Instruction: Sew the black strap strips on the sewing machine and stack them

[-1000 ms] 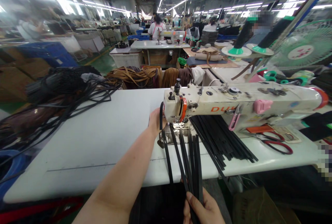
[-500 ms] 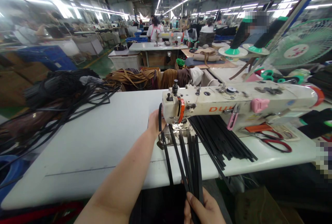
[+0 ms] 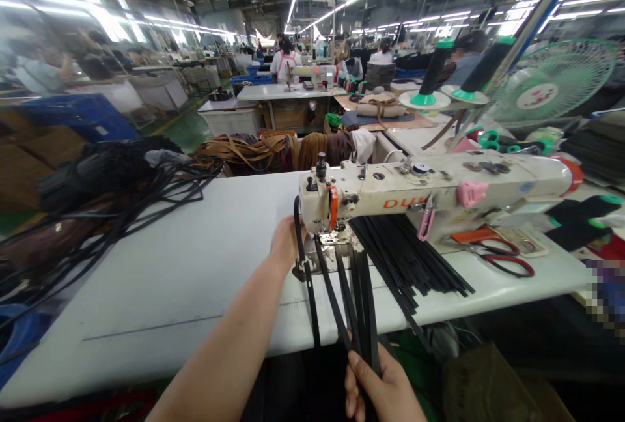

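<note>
My right hand [image 3: 378, 379] is closed around several flat black straps [image 3: 362, 301] at the front edge of the table, thumb on top. The straps fan upward from it toward the needle area of a white sewing machine [image 3: 390, 197]. My left hand [image 3: 287, 239] reaches to the left side of the machine head, its fingers mostly hidden behind the head and a hanging black strip [image 3: 299, 233]. Whether it grips anything does not show. One narrow black strap hangs over the table edge left of the bundle. Under the machine arm lies a thick pile of black straps [image 3: 407, 256].
Red-handled scissors [image 3: 505, 259] lie on the right of the white table [image 3: 195, 259]. Pink thread snips [image 3: 426, 220] hang on the machine. Black cords [image 3: 146, 194] cover the left table edge. A green fan [image 3: 551, 86] and thread cones [image 3: 437, 70] stand at right.
The view has shifted slightly, so the machine and table sit a little further left. Both hands keep nearly the same places, the right still gripping the straps.
</note>
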`<state>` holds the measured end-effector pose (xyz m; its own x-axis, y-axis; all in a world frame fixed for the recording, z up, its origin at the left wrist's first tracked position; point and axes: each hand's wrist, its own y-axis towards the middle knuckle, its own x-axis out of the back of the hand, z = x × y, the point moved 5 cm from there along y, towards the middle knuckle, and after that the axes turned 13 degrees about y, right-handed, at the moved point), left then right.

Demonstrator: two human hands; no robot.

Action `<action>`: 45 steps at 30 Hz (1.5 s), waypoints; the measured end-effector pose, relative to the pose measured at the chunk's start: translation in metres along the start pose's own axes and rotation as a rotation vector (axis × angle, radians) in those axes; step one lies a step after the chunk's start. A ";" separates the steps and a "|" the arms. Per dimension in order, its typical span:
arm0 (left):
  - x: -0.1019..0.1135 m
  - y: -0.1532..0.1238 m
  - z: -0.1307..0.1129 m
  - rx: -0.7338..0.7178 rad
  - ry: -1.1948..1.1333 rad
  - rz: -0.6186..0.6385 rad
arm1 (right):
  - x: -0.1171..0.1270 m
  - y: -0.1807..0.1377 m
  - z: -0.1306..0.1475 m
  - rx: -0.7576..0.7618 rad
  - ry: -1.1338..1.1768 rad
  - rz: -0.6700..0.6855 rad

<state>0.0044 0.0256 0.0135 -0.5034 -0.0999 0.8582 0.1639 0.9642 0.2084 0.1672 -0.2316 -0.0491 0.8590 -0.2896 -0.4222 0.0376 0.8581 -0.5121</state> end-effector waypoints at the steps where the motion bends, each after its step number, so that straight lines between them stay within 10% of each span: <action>1: 0.000 -0.007 -0.001 -0.012 -0.006 -0.019 | -0.002 -0.002 0.003 0.002 0.000 0.002; 11: -0.007 -0.085 -0.021 -0.353 0.083 -0.164 | -0.017 -0.023 0.028 -0.026 0.009 0.001; 45: -0.002 -0.083 -0.025 -0.346 0.057 -0.145 | -0.003 -0.018 0.022 -0.021 0.043 -0.056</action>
<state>0.0129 -0.0599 0.0065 -0.4957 -0.2523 0.8311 0.3763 0.8000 0.4673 0.1751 -0.2365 -0.0218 0.8329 -0.3554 -0.4242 0.0736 0.8309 -0.5516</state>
